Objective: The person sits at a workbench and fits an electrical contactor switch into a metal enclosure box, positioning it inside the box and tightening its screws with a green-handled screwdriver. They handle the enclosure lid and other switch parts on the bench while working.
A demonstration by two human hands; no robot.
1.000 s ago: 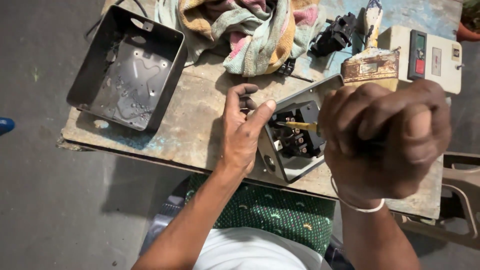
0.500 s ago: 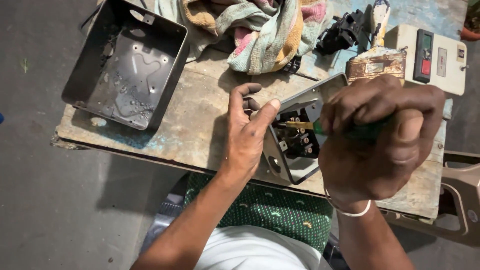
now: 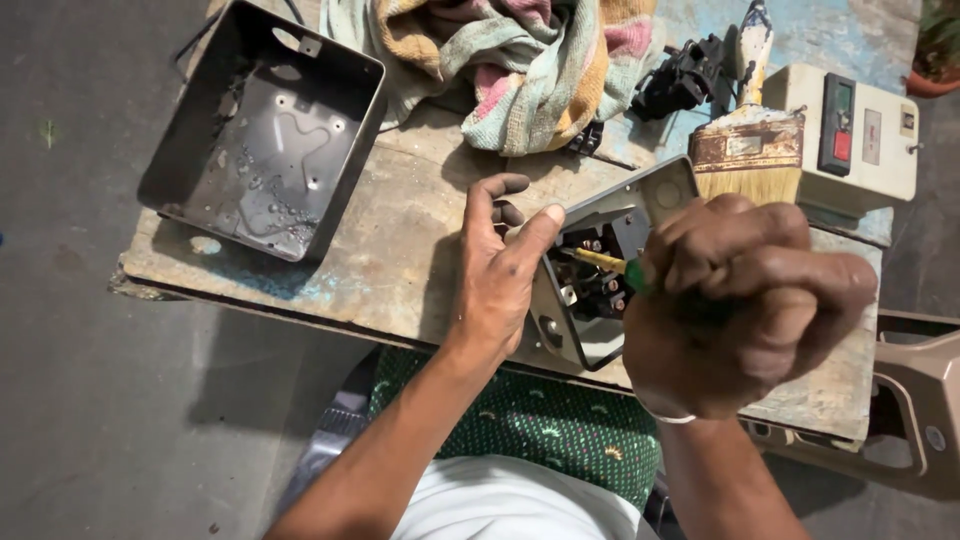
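Lower now, the right hand (image 3: 745,305) fists a screwdriver (image 3: 598,261) into the switch box (image 3: 600,270). Left hand (image 3: 500,265) pinches its near-left rim. A slipping tip could jab that thumb.

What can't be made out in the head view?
- Screwdriver handle: wrapped inside the right hand; only the shaft shows.
- Tip contact inside the open switch box: too small and dark to tell which screw it meets.
- Box's left wall: covered by the left hand.
- Empty metal housing: top corner cut off by the frame edge.
- Cloth: top cut off by the frame edge.
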